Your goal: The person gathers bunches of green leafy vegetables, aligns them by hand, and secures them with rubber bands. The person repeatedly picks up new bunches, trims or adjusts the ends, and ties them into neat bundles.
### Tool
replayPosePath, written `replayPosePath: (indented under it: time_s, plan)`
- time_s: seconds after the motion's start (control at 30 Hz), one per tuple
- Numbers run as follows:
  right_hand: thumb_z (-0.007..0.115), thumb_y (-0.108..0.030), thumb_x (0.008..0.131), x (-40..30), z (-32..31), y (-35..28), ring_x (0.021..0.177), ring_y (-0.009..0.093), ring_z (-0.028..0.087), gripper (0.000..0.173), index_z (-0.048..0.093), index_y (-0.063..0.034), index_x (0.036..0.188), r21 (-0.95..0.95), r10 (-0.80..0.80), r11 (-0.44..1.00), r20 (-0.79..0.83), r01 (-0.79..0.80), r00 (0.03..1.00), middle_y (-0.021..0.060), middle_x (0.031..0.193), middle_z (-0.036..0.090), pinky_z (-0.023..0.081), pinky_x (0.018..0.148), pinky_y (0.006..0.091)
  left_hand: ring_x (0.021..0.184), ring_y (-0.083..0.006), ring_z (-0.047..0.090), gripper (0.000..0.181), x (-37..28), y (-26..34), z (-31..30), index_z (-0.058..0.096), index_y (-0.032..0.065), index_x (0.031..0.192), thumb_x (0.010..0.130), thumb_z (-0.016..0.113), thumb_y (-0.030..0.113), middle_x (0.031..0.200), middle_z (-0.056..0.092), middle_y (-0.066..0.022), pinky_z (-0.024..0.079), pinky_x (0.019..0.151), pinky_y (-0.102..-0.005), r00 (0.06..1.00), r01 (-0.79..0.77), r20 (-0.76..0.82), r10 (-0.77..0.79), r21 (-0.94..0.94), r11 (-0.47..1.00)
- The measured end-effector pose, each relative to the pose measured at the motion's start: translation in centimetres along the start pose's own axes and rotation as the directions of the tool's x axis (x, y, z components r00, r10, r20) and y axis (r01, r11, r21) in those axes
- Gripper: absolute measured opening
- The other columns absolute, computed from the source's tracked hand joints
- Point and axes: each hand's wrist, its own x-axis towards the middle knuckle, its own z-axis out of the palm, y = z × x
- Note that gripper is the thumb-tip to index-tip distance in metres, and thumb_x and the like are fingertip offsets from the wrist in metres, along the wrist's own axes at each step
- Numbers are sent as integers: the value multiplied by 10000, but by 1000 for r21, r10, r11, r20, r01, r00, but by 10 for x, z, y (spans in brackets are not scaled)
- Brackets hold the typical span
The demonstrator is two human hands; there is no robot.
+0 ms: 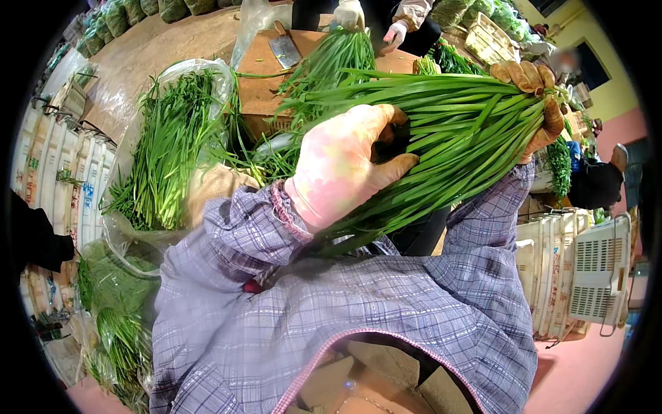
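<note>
My right hand (538, 98), in a stained glove, grips a large bunch of green garlic chives (465, 129) by its stem end at the upper right. The long leaves fan out leftward and down across my front. My left hand (341, 163), in a pale glove with soiled fingertips, lies over the leaf side of the bunch. Its thumb and fingers are apart, with a dark gap between them; whether the fingertips touch the leaves is unclear. Left of it, more loose chives (170, 150) lie in an open clear plastic bag.
Across a brown board (258, 80) with a cleaver (284, 49), another person's gloved hand (348, 14) holds chives (341, 57). White plastic crates (553, 269) stand at right, others (67, 176) at left. Bagged greens (119, 331) lie lower left.
</note>
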Motion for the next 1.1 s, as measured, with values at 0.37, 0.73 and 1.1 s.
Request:
replayPosePath:
  time_s: [0.37,0.73,1.1]
  plan:
    - [639,-154,817,4,15,11,870,138,477,205,520,-120,981,-70,-33,997,-39,31,999,-18,858,488,331,868,357,752,-234,606,131,-14,-10,-8,638,13,828,827,717,118,808,627,-93,474,692,-329,1000,-5,-18,6,15,1000]
    - [601,-162,837,6,13,19,895,152,467,219,520,-138,1039,11,-5,1000,29,5,1000,-24,904,485,334,884,379,692,-203,618,150,-13,-3,-8,674,41,887,775,754,104,805,635,-83,502,637,-316,999,-12,-31,15,97,995]
    - [602,-149,838,1,5,28,882,141,460,184,535,-137,1008,12,25,1000,15,-26,1000,-26,880,484,337,870,359,714,-70,544,79,-23,0,-16,615,16,925,938,593,91,845,644,-17,443,639,-209,948,249,-54,-315,-496,832]
